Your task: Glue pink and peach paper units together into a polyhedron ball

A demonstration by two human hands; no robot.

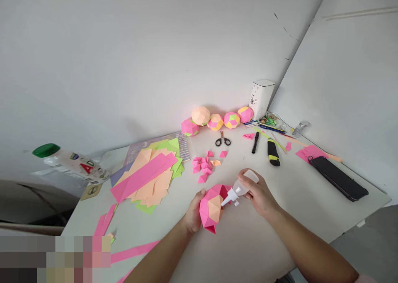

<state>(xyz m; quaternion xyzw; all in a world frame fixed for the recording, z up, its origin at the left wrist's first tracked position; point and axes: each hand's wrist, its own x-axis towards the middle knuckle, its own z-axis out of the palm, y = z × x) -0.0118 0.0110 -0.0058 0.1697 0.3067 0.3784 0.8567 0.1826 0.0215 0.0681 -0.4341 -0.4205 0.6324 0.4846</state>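
My left hand [193,213] grips a partly built pink and orange paper ball [212,208] just above the white table [280,216]. My right hand [258,191] is closed round a small white glue bottle [239,188], tilted so its nozzle touches the upper edge of the paper ball. A cluster of small folded pink paper pieces [203,163] lies just beyond the hands.
A stack of pink, orange and green paper sheets [152,173] lies at left. Several finished paper balls [217,120] line the wall. Scissors [222,140], a black marker [255,142], a cutter knife [273,152], a black phone [337,177] and a white box [261,97] are beyond. A green-capped bottle [66,160] lies far left.
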